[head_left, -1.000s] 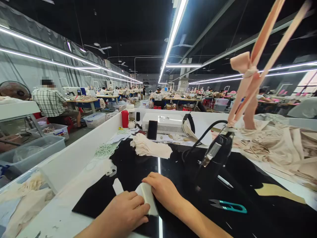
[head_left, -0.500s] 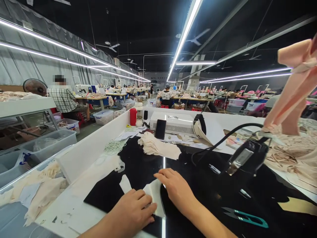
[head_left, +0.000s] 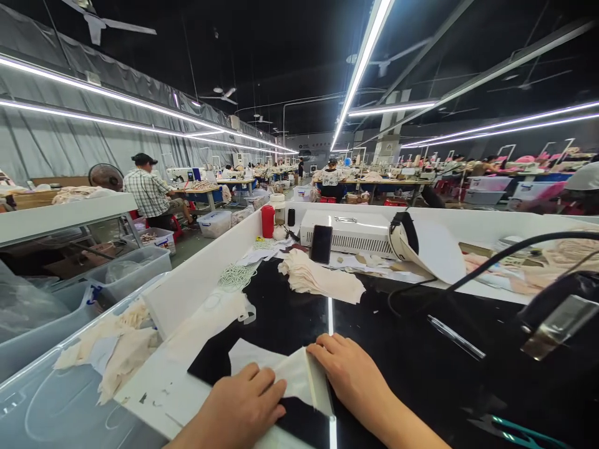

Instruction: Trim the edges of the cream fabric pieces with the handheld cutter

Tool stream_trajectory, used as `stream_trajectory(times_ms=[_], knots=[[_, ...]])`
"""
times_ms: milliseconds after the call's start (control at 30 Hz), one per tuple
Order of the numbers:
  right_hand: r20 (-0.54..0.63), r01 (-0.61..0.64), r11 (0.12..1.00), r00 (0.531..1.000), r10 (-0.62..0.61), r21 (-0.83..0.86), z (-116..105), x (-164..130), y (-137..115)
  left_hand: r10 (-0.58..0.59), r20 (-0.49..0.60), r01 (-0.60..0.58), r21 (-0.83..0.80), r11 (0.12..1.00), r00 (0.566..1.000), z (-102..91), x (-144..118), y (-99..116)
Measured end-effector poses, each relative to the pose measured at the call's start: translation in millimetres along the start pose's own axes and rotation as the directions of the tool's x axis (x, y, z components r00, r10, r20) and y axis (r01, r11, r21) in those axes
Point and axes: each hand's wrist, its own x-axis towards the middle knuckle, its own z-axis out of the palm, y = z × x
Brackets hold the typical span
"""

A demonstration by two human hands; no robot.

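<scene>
A cream fabric piece [head_left: 294, 372] lies on the black work surface [head_left: 393, 399] between my hands, its right part folded up along an edge. My right hand [head_left: 350, 374] grips that folded edge, fingers close together. Bent fingers of my left hand [head_left: 243, 399] close on the near left part of the same fabric; the thumb side rests low and the exact grip is partly hidden. Beyond them sits a stack of cream fabric pieces [head_left: 321, 277]. Teal-handled thread snips [head_left: 517, 431] lie at the lower right, cut off by the frame.
A phone [head_left: 321, 244] leans on a white slotted box [head_left: 349, 234] at the back. A pen [head_left: 456, 337] and a dark device with a black cable [head_left: 505, 252] are on the right. Green cord [head_left: 236, 276] lies left. Plastic bins [head_left: 128, 265] stand beside the table.
The view has turned right-to-left across the scene, so things sit further right. The fabric between my hands is now spread wider, with its right edge raised under my right fingers.
</scene>
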Motion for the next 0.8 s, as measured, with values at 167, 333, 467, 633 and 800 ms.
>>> stream_trajectory(times_ms=[167, 333, 467, 633, 800], knots=[[-0.048, 0.02, 1.0, 0.999, -0.02, -0.002, -0.1, -0.4, -1.0, -0.162, 0.112, 0.154, 0.076, 0.985, 0.98, -11.0, -11.6, -7.7], [-0.135, 0.066, 0.997, 0.989, -0.062, 0.026, -8.1, -8.3, -11.9, -0.149, 0.05, 0.153, -0.101, 0.983, 0.988, -17.7, 15.4, -2.4], [-0.181, 0.132, 0.989, 0.976, -0.119, 0.064, -10.7, -20.2, -23.8, -0.101, 0.0, 0.095, -0.33, 0.939, 0.995, -9.1, 39.4, 7.4], [-0.266, 0.21, 0.973, 0.947, -0.178, 0.095, -4.3, -30.0, -29.1, -0.08, 0.041, 0.09, -0.382, 0.92, 0.996, 8.9, 42.5, 7.8], [-0.297, 0.209, 0.973, 0.939, -0.171, 0.098, -1.2, -32.8, -30.6, -0.103, 0.132, 0.145, -0.368, 0.918, 0.986, 12.4, 32.2, 0.4]])
